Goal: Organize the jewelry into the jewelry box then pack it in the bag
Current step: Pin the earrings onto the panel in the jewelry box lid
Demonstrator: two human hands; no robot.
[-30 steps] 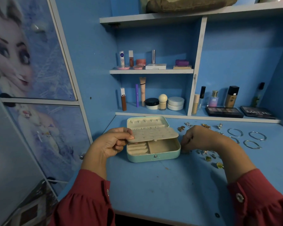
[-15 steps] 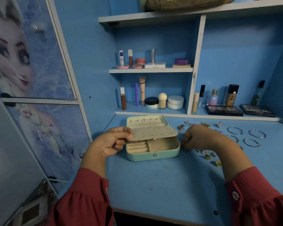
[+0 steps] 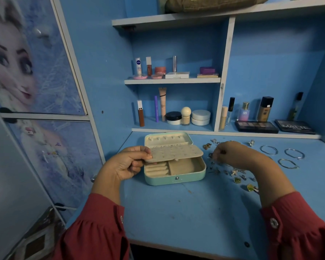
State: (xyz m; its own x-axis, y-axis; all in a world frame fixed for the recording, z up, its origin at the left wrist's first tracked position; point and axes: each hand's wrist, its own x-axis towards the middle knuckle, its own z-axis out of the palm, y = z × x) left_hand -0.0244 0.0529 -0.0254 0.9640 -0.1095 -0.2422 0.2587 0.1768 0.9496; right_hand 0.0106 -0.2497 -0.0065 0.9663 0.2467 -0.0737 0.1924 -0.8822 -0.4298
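On desk: 1 jewelry box (image 3: 174, 177) | 4 bangles (image 3: 269, 150) | hands: left (image 3: 127, 166) pinches flap (image 3: 174, 152), right (image 3: 231, 152) pinches earring (image 3: 223, 151)

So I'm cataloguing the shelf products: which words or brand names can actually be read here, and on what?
"NIVEA": white tube, upper shelf.
"MATTE": right black palette.
"SB": pink perfume bottle.
Small print on the red jar, the lip gloss and the beige tube is too blurred to read.
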